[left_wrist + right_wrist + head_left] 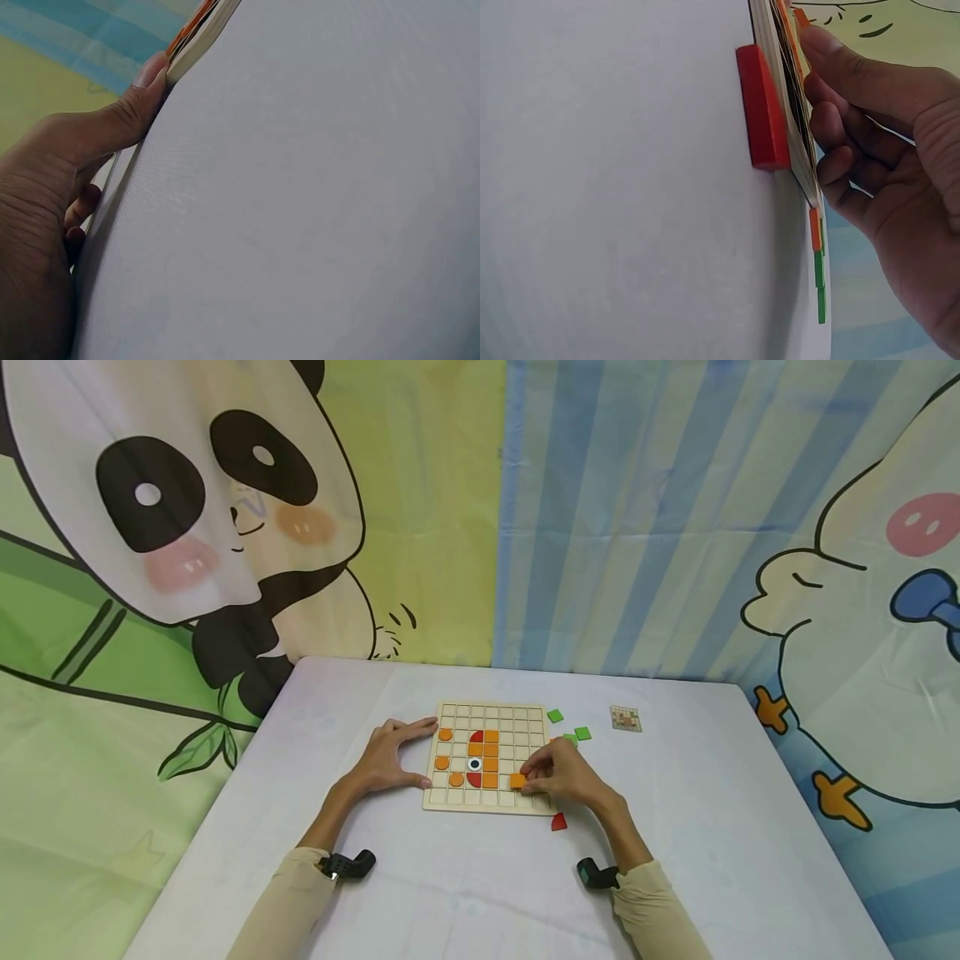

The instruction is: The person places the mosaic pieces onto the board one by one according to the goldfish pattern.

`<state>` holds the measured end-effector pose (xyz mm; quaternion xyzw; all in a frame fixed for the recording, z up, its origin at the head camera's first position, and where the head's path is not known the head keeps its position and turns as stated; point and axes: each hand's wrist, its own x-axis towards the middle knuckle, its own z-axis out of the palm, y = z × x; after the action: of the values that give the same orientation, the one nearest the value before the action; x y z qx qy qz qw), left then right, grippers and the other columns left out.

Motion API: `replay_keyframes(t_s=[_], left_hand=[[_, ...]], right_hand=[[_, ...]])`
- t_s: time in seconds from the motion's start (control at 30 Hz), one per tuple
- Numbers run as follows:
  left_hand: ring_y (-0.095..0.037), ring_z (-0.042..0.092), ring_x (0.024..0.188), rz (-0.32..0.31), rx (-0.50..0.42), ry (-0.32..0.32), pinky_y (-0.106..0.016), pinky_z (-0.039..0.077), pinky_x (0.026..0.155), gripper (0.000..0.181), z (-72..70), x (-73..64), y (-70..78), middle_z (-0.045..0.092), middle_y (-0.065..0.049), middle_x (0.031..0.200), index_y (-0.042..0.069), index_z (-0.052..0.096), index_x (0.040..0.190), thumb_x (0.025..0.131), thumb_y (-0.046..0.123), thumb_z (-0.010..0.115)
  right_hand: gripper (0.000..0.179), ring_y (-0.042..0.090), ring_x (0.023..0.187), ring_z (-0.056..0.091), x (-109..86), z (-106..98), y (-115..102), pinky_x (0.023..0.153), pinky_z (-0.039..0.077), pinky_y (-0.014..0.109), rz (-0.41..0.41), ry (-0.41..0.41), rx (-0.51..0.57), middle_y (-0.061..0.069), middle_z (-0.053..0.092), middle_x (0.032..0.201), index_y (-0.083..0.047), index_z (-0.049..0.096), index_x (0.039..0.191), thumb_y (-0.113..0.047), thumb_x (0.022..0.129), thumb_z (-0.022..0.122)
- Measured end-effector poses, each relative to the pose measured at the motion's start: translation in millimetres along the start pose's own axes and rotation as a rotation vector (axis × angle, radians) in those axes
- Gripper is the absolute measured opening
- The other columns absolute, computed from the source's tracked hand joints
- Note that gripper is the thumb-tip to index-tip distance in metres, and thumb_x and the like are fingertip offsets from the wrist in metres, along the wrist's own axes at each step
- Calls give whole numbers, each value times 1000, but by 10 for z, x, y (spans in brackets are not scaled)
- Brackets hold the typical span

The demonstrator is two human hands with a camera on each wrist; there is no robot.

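A pale wooden grid board [522, 727] lies on the table with orange squares, orange round pieces, red curved pieces and an eye piece [475, 764] on it. At its left edge, my left hand [382, 758] touches the frame, thumb near the lower corner and fingers near the upper one. The left thumb [124, 120] is against the board's side in the left wrist view. My right hand [566, 771] pinches an orange square tile [517, 782] over the lower right cells. In the right wrist view this tile [802, 17] is partly cut off.
Green tiles [582, 732] lie beyond the board's right side, partly behind the right hand. A red curved piece [558, 822] sits just off the lower right corner. Farther right is a small pattern card [626, 718]. All rest on a white-covered table [465, 885].
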<state>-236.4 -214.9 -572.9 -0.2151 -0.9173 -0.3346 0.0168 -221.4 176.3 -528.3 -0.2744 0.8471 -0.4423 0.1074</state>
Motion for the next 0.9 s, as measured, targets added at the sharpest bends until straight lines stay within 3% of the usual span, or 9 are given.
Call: replay_keyframes(t_s=[0.9], left_hand=[[-22,51,117,3,-3,6,-49,33,102,112,-6,2,2,52,5,170,25,58,160,61,53,104]], right_hand=[[22,12,69,67,111,142,-77,66,58,25,-11,-13,-60,-2,76,79,-4,85,98,-9,80,97]])
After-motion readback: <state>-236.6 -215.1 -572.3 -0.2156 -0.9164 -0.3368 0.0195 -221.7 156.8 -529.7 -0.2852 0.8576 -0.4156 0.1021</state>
